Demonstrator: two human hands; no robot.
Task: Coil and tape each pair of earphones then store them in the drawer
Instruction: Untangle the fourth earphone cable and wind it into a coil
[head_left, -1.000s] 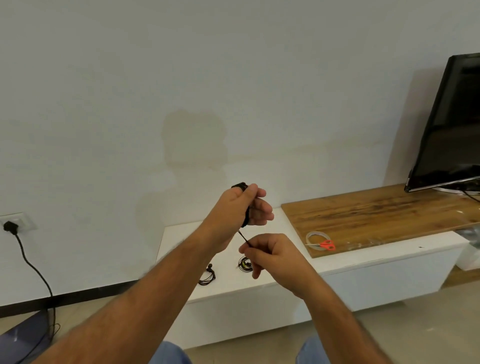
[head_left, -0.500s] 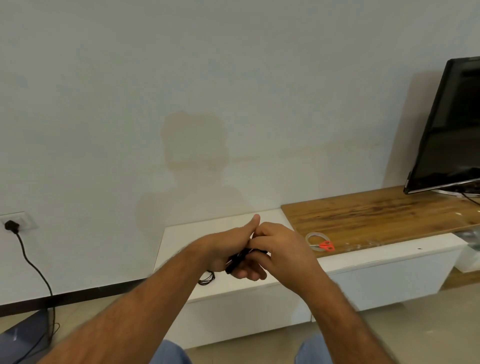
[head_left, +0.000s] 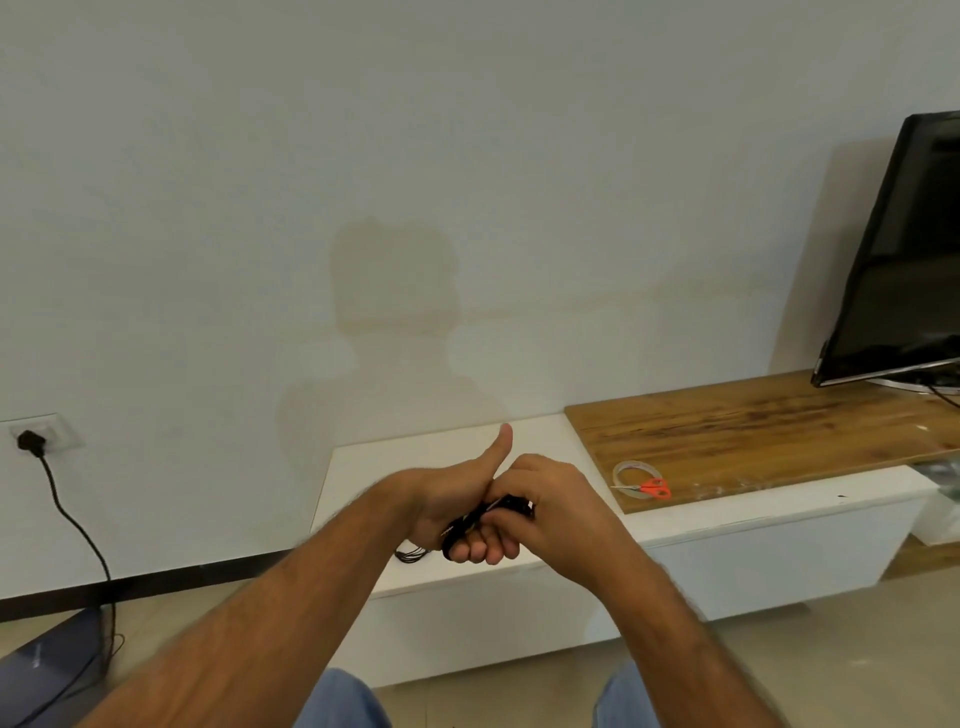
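Observation:
A black coil of earphones (head_left: 485, 518) sits between both hands above the white cabinet (head_left: 727, 525). My left hand (head_left: 457, 499) holds the coil with fingers curled under it and the thumb sticking up. My right hand (head_left: 550, 499) pinches the coil's right end from above. Another black pair of earphones (head_left: 411, 555) lies on the cabinet top, partly hidden behind my left wrist. A clear roll of tape (head_left: 635, 475) and small orange-handled scissors (head_left: 649, 487) lie on the wooden board (head_left: 769, 431). The cabinet's front panel (head_left: 753, 566) is shut.
A black TV (head_left: 904, 270) stands at the right end of the wooden board. A wall socket with a black plug (head_left: 28, 440) and hanging cable is at the far left, above a dark object (head_left: 47, 670) on the floor. My knees show at the bottom.
My hands have dropped from chest height and come together. The cable that was stretched between them is now gathered into the coil held in both hands.

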